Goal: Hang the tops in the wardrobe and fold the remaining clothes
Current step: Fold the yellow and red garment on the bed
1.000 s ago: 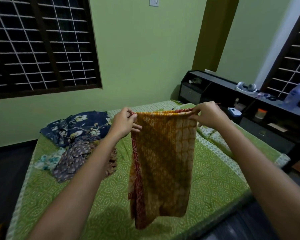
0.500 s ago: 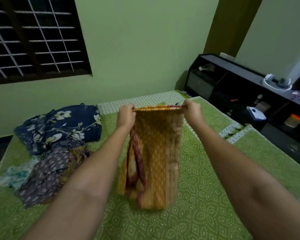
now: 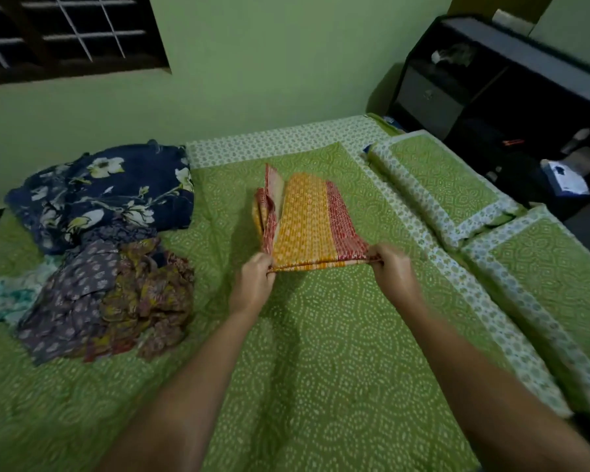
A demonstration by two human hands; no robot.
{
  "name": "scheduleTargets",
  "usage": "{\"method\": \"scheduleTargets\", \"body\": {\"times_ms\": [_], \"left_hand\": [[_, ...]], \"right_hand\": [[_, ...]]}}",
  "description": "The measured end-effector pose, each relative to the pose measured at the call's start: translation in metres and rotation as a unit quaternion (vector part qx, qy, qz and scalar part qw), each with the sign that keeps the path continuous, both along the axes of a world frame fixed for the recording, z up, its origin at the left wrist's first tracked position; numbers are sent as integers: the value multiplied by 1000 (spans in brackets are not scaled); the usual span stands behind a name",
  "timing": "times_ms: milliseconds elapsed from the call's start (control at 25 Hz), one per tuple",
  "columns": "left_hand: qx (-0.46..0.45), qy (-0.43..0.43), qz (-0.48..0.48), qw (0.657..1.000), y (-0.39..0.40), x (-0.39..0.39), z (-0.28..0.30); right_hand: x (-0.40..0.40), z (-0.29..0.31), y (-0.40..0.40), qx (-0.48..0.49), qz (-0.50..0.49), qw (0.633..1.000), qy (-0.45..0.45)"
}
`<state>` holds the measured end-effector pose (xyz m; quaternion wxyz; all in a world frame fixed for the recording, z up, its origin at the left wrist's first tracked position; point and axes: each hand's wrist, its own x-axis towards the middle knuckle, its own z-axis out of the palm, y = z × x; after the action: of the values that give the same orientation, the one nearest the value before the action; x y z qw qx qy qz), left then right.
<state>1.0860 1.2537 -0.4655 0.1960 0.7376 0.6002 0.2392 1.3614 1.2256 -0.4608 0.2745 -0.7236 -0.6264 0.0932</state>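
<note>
An orange and red patterned cloth [image 3: 307,219] lies folded on the green bedsheet [image 3: 321,352], stretching away from me. My left hand [image 3: 254,279] pinches its near left corner and my right hand [image 3: 394,270] pinches its near right corner, holding the near edge taut just above the sheet. To the left sits a heap of clothes: a navy floral garment [image 3: 103,192] at the back, a grey-purple printed piece [image 3: 72,298] and a brown-yellow printed piece [image 3: 150,298] in front.
Two green pillows [image 3: 447,185] [image 3: 552,277] lie along the bed's right side. A black shelf unit [image 3: 491,97] with small items stands beyond them against the green wall. A barred window [image 3: 65,32] is at upper left.
The cloth hung upright from both hands a second ago. Both hands have come down and toward me, and the cloth now lies flat on the bed. My view has tilted downward.
</note>
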Motion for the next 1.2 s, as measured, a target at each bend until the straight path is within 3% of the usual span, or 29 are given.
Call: {"method": "scheduleTargets", "body": {"times_ms": [120,200,280,400,600,720,920,1040,1080,1160,1200], "left_hand": [[-68,152,-66,984,-33,4,-111],[-93,253,-155,951,-54,8,-176],[-107,311,-216,919,-71,15,-233],[-132,350,-249,893,-81,23,-272],[-93,368,-275,884,-74,34,-263],[-124,353,-293,880,-95,27,-239],[-305,356,-378,798,-202,10,-258],[-404,335,-418,742,-262,3,-284],[-406,332,-416,743,-272,1,-290],[-385,312,-401,770,-277,3,-300],[-359,283,-387,801,-275,7,-308]], "right_hand": [[7,-114,-30,-98,33,995,-6],[4,-180,-58,-200,71,974,-83],[2,-239,-85,-246,137,945,-165],[6,-293,-101,-271,196,925,-180],[25,-276,-93,-302,166,936,-75],[29,-257,-118,-322,178,929,-35],[-2,-272,-211,-514,276,811,-37],[-24,-312,-264,-628,258,733,-30],[-29,-320,-273,-652,274,706,-14],[-37,-331,-268,-636,296,713,-6],[-42,-332,-252,-589,285,756,-15]]}}
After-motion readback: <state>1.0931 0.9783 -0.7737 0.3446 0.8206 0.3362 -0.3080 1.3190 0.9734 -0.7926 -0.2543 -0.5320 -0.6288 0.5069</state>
